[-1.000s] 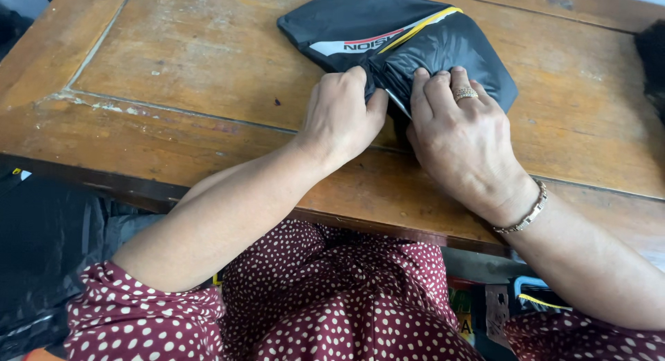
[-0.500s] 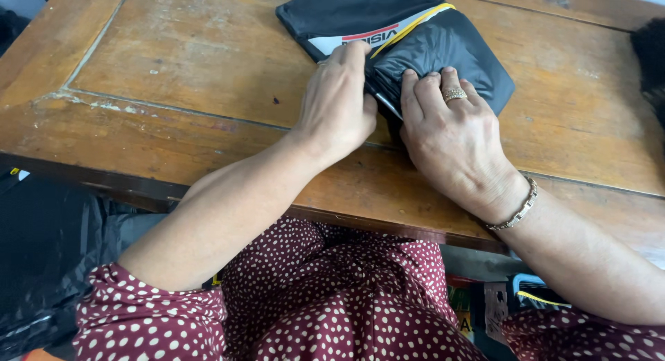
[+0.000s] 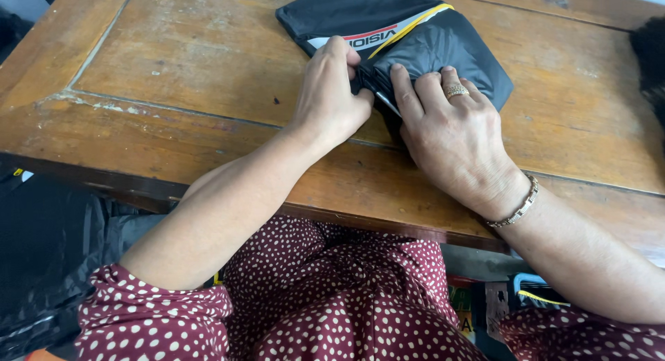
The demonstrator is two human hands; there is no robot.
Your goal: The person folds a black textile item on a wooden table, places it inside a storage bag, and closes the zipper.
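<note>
A folded black garment (image 3: 360, 18) with a white, red and yellow stripe lies on the worn wooden table (image 3: 173, 77). My left hand (image 3: 331, 98) grips the garment's near edge, fingers curled over the fold. My right hand (image 3: 454, 136), wearing a gold ring and a bracelet, presses flat on the garment's right part with its fingers holding the cloth beside the left hand. A thin light edge of the cloth shows between the two hands.
The table's near edge (image 3: 208, 195) runs just above my lap in a dark red dotted dress (image 3: 332, 299). Black cloth or plastic (image 3: 48, 250) lies at the lower left. A dark object (image 3: 651, 56) sits at the table's right edge.
Both hands have shifted slightly up the table along the garment's edge, and the cloth under them is bunched more tightly.
</note>
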